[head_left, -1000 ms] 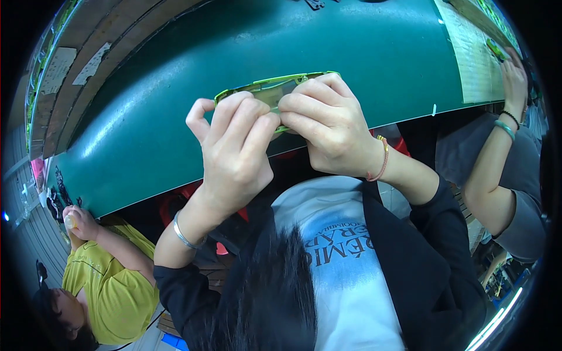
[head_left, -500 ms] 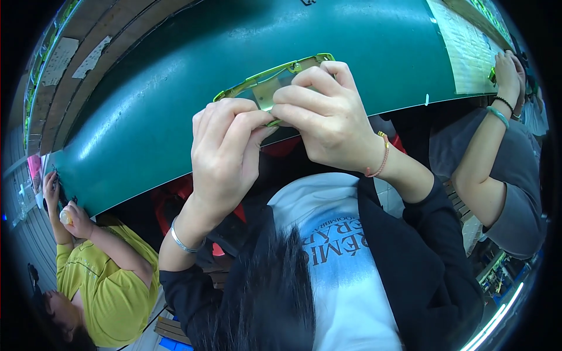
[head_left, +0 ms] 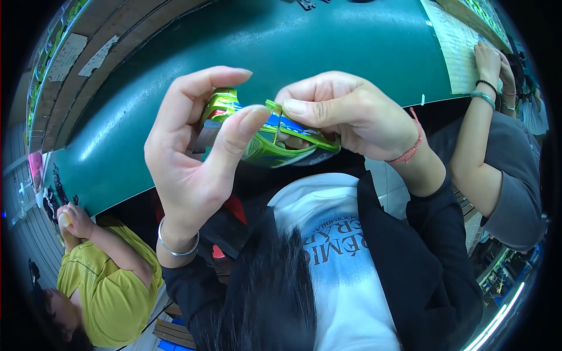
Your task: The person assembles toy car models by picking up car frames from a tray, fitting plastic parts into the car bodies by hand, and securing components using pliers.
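Note:
Above the table's near edge I hold a bright green package [head_left: 266, 149] with blue and red print and what looks like a clear plastic part. One end stands open, with a raised flap [head_left: 223, 98] by my left hand. My left hand [head_left: 190, 155] supports the package's left side with its curled fingers, while its thumb and forefinger spread apart around that end. At the other side, my right hand [head_left: 363, 120] pinches the green edge between thumb and fingers. Grey or brownish contents show through a gap beneath the right fingers; their kind cannot be made out.
A green table [head_left: 234, 50] stretches in front of me. Wooden rails with paper labels [head_left: 98, 55] run along its left far side, and a paper sheet [head_left: 453, 44] lies at right. Co-workers sit on both sides, one in a yellow shirt [head_left: 120, 275]. Black pieces [head_left: 305, 4] lie far off.
The package has turned in my hands, so its printed side now shows instead of its inside. My hands have moved apart, and the left thumb and forefinger have spread.

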### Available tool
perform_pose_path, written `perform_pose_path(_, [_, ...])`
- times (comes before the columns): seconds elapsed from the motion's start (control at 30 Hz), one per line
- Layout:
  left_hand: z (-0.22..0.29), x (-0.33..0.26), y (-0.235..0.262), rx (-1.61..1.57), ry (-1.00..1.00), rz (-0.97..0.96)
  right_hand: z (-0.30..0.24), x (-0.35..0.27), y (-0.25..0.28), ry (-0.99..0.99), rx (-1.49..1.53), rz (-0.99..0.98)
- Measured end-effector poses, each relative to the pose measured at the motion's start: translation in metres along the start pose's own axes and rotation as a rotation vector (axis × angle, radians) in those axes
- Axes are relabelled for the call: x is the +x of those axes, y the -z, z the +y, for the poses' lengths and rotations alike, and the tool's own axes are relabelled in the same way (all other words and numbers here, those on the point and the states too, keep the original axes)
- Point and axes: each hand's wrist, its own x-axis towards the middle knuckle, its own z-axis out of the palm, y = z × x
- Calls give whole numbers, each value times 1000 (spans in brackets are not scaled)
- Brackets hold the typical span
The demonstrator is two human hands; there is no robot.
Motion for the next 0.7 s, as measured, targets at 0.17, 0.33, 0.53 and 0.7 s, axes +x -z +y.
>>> perform_pose_path(0.17, [0, -4, -2, -212, 238, 2, 9, -4, -4, -108, 114, 24])
perform_pose_path(0.33, [-3, -5, -2, -240, 278, 1, 20, -4, -2, -107, 182, -2])
perform_pose_path(0.53, [-4, -4, -1, -255, 343, 2, 26, -3, 2, -91, 277, -92])
perform_pose_path(0.7, [-5, -4, 6, -255, 399, -29, 22, 0, -5, -151, 274, -54])
